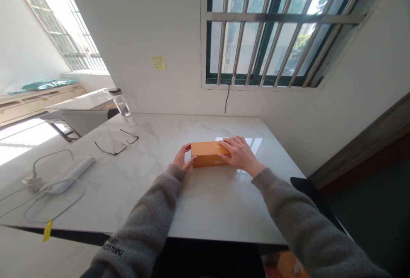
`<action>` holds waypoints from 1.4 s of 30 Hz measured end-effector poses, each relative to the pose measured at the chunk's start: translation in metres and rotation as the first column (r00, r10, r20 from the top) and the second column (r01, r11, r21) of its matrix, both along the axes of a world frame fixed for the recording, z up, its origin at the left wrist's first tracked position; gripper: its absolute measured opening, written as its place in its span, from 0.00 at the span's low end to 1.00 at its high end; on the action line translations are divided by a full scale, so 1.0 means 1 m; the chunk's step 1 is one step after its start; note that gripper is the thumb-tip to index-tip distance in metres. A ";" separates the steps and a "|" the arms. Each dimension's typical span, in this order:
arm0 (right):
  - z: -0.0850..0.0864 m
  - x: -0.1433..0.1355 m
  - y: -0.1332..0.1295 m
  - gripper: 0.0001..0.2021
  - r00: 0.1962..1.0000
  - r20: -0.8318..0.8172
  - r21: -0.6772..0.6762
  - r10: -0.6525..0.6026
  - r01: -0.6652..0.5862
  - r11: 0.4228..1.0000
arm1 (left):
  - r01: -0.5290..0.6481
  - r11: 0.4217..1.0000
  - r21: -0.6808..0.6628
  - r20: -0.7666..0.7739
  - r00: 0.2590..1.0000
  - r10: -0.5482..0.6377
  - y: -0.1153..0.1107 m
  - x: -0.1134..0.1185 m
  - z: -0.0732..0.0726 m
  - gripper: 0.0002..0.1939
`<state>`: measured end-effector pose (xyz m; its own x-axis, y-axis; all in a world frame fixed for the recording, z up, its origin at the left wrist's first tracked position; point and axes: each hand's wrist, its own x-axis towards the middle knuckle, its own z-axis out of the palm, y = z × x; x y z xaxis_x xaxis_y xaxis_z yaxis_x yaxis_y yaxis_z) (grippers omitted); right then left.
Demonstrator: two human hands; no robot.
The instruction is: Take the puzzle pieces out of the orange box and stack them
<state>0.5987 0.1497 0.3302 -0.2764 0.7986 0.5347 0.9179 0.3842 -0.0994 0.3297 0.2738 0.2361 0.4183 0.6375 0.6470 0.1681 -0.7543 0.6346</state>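
An orange cardboard box (pixel 206 155), long and low, lies on the white marbled table (pixel 205 209) in front of me. My left hand (pixel 184 157) grips its left end, with the thumb on the near side and the fingers round the end. Over the right end lies my right hand (pixel 238 153), its fingers across the top and the thumb against the near face. Both hands are closed on the box. The far side of the box and its right end are hidden.
Eyeglasses (pixel 120 147) lie left of the box. Farther left is a white power strip (pixel 68 175) with loose cables and a plug. A clear bottle (pixel 121 103) stands at the back left corner. A wall with a barred window (pixel 265 26) rises behind the table.
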 end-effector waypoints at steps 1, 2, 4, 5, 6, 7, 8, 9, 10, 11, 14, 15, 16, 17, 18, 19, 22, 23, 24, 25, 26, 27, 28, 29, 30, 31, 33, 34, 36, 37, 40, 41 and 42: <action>-0.002 0.003 -0.001 0.21 0.998 -0.052 0.027 -0.047 0.049 0.998 | 0.008 0.999 -0.035 0.030 1.000 -0.007 0.000 0.001 0.001 0.28; -0.006 0.007 -0.002 0.20 0.988 -0.121 0.053 -0.099 0.106 0.993 | 0.013 0.997 -0.075 0.065 0.998 -0.008 0.000 0.002 0.002 0.27; -0.018 0.014 -0.004 0.21 0.938 -0.297 0.084 -0.178 0.212 0.974 | 0.028 0.988 -0.155 0.116 0.993 -0.010 0.002 0.004 0.004 0.25; -0.025 0.017 -0.005 0.20 0.896 -0.399 0.090 -0.195 0.250 0.964 | 0.034 0.982 -0.184 0.136 0.991 -0.009 0.003 0.006 0.006 0.24; -0.032 0.019 -0.006 0.19 0.847 -0.496 0.087 -0.194 0.270 0.959 | 0.031 0.979 -0.202 0.156 0.988 0.000 0.003 0.008 0.007 0.24; -0.038 0.019 -0.007 0.19 0.796 -0.580 0.082 -0.176 0.272 0.959 | 0.013 0.979 -0.204 0.173 0.985 0.023 0.001 0.010 0.009 0.23; -0.044 0.018 -0.008 0.18 0.748 -0.646 0.081 -0.153 0.267 0.960 | -0.021 0.981 -0.192 0.190 0.980 0.059 -0.001 0.012 0.010 0.21; -0.049 0.015 -0.010 0.17 0.702 -0.699 0.086 -0.133 0.267 0.960 | -0.070 0.983 -0.170 0.210 0.972 0.106 -0.005 0.014 0.011 0.19; -0.053 0.011 -0.011 0.17 0.661 -0.741 0.090 -0.118 0.272 0.958 | -0.125 0.981 -0.150 0.230 0.960 0.158 -0.010 0.017 0.013 0.17; -0.056 0.007 -0.014 0.17 0.623 -0.775 0.093 -0.108 0.282 0.955 | -0.172 0.976 -0.136 0.249 0.947 0.202 -0.015 0.019 0.013 0.15; -0.060 -0.007 -0.020 0.18 0.539 -0.838 0.095 -0.086 0.299 0.949 | -0.231 0.965 -0.123 0.291 0.921 0.258 -0.031 0.023 0.012 0.13; -0.060 -0.011 -0.022 0.19 0.526 -0.847 0.099 -0.076 0.298 0.949 | -0.238 0.964 -0.115 0.294 0.919 0.262 -0.035 0.023 0.011 0.14; -0.061 -0.013 -0.024 0.19 0.517 -0.853 0.105 -0.068 0.297 0.949 | -0.246 0.964 -0.099 0.289 0.920 0.265 -0.038 0.023 0.010 0.14; -0.061 -0.015 -0.025 0.20 0.511 -0.858 0.109 -0.062 0.298 0.948 | -0.255 0.964 -0.081 0.281 0.922 0.268 -0.040 0.023 0.010 0.14; -0.061 -0.017 -0.025 0.20 0.503 -0.862 0.107 -0.062 0.299 0.948 | -0.264 0.962 -0.066 0.276 0.922 0.272 -0.041 0.023 0.009 0.15; -0.061 -0.018 -0.026 0.20 0.492 -0.868 0.099 -0.065 0.301 0.949 | -0.269 0.961 -0.058 0.278 0.920 0.275 -0.042 0.023 0.009 0.15; -0.061 -0.018 -0.027 0.22 0.463 -0.882 0.064 -0.084 0.293 0.954 | -0.264 0.962 -0.067 0.321 0.908 0.271 -0.042 0.024 0.010 0.15; -0.060 -0.018 -0.027 0.22 0.464 -0.882 0.058 -0.085 0.285 0.957 | -0.260 0.963 -0.075 0.333 0.903 0.270 -0.041 0.024 0.011 0.15; -0.060 -0.018 -0.027 0.22 0.474 -0.876 0.059 -0.083 0.278 0.959 | -0.257 0.963 -0.079 0.337 0.902 0.269 -0.041 0.024 0.012 0.14; -0.060 -0.017 -0.027 0.22 0.495 -0.865 0.067 -0.080 0.271 0.960 | -0.258 0.963 -0.078 0.330 0.905 0.269 -0.040 0.023 0.013 0.14; -0.060 -0.017 -0.027 0.21 0.524 -0.849 0.080 -0.075 0.267 0.960 | -0.261 0.963 -0.067 0.311 0.912 0.269 -0.038 0.022 0.015 0.13; -0.061 -0.016 -0.027 0.21 0.554 -0.829 0.093 -0.072 0.263 0.960 | -0.268 0.962 -0.045 0.280 0.921 0.270 -0.035 0.020 0.018 0.12; -0.061 -0.015 -0.027 0.21 0.581 -0.811 0.105 -0.070 0.262 0.959 | -0.277 0.961 -0.011 0.235 0.933 0.272 -0.032 0.017 0.022 0.11; -0.061 -0.015 -0.027 0.20 0.600 -0.797 0.114 -0.069 0.263 0.958 | -0.280 0.959 0.036 0.173 0.947 0.270 -0.028 0.014 0.028 0.10; -0.062 -0.014 -0.027 0.20 0.610 -0.789 0.121 -0.069 0.265 0.957 | -0.268 0.959 0.089 0.098 0.961 0.259 -0.023 0.010 0.034 0.09; -0.062 -0.014 -0.027 0.20 0.614 -0.786 0.126 -0.068 0.267 0.956 | -0.238 0.961 0.143 0.010 0.971 0.239 -0.018 0.007 0.042 0.10; -0.063 -0.014 -0.027 0.20 0.619 -0.783 0.137 -0.062 0.268 0.954 | -0.112 0.969 0.221 -0.194 0.969 0.156 -0.005 0.002 0.060 0.15; -0.063 -0.014 -0.027 0.20 0.623 -0.780 0.143 -0.058 0.268 0.953 | -0.039 0.971 0.237 -0.295 0.949 0.110 0.001 0.002 0.071 0.19; -0.063 -0.012 -0.027 0.21 0.633 -0.772 0.149 -0.057 0.267 0.952 | 0.102 0.971 0.217 -0.514 0.857 0.025 0.014 0.007 0.094 0.21; -0.063 -0.011 -0.027 0.21 0.634 -0.771 0.148 -0.058 0.268 0.952 | 0.152 0.970 0.190 -0.618 0.786 -0.002 0.019 0.012 0.105 0.21; -0.064 -0.006 -0.028 0.21 0.626 -0.777 0.139 -0.061 0.264 0.954 | 0.238 0.960 0.146 -0.822 0.569 -0.016 0.026 0.030 0.135 0.20; -0.064 -0.004 -0.028 0.21 0.624 -0.780 0.139 -0.056 0.261 0.955 | 0.249 0.958 0.142 -0.858 0.514 -0.006 0.026 0.036 0.142 0.19; -0.065 -0.003 -0.029 0.21 0.622 -0.782 0.143 -0.049 0.256 0.956 | 0.255 0.956 0.143 -0.883 0.470 0.007 0.025 0.042 0.147 0.17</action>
<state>0.5961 0.1210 0.2656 0.4283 0.6228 0.6547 0.5952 0.3506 -0.7230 0.3716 0.2989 0.3835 0.9057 0.4237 0.0118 0.4232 -0.9056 0.0282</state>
